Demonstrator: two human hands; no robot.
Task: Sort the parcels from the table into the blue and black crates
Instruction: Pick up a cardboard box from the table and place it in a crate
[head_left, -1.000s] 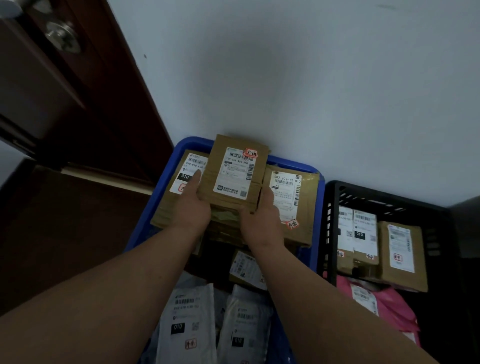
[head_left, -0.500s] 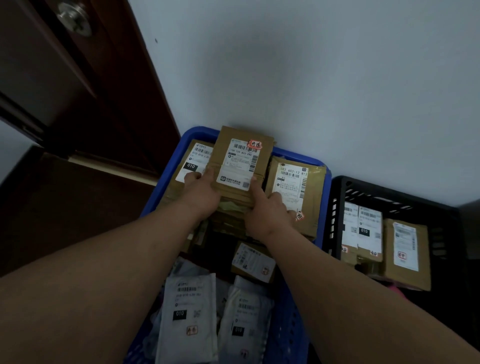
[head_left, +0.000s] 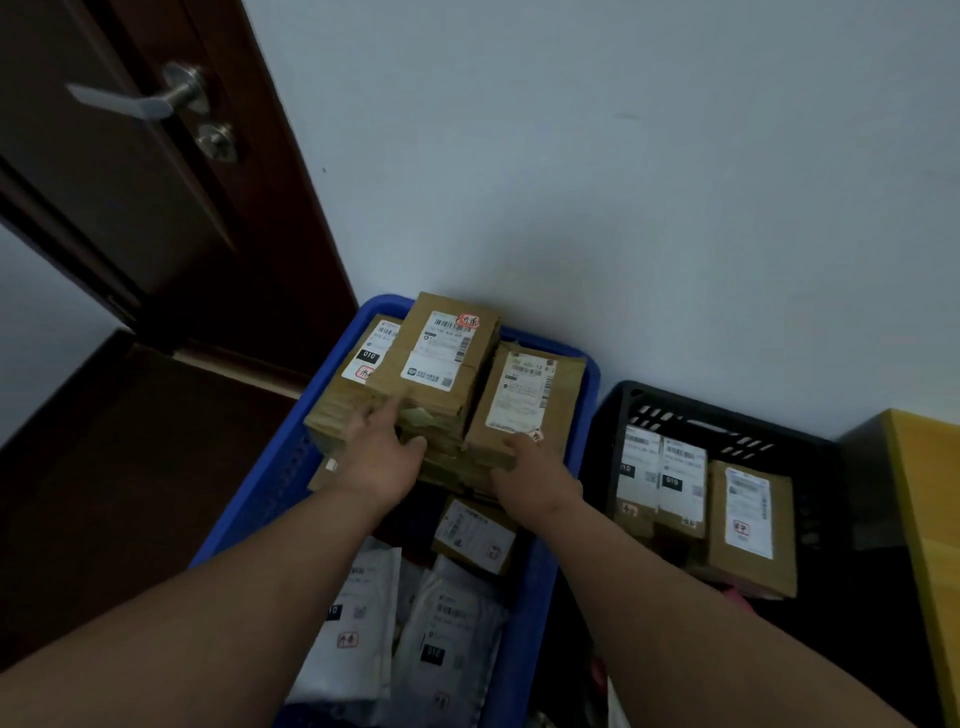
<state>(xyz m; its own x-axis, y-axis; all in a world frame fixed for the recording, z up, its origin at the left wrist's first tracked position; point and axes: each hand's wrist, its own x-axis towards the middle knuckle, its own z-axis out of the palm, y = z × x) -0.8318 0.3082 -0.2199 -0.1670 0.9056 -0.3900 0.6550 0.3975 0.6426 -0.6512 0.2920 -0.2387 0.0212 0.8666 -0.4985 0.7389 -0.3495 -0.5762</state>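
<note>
Fingers (head_left: 387, 410) of my left hand (head_left: 382, 457) lie fairly straight against the near edge of the top brown parcel (head_left: 436, 358), the forefinger reaching up onto its face, while my right hand (head_left: 535, 478) curls its fingers round the near lower corner of the right brown parcel (head_left: 524, 395). Half a second ago both hands were pressed close on either side of the top parcel; now they sit lower and wider apart, and the view has tipped up so the door handle (head_left: 140, 98) shows in full. I can read "010" on a black patch on the left-hand parcel (head_left: 369, 353) under the stack, and again on the parcels in the black crate (head_left: 727, 415) and on a white mailer bag (head_left: 447, 639); the red-stamped stickers and barcodes are too blurred to read. All three brown parcels rest at the far end of the blue crate (head_left: 270, 483), piled above its rim and close against the white wall (head_left: 623, 182). Nearer me the blue crate holds a small brown box (head_left: 475, 535) and the white bags, lying lower. I see the black crate stands just beside the blue one on the right, with a yellow surface (head_left: 930, 519) at its far side and the brown door (head_left: 130, 208) to the left.
</note>
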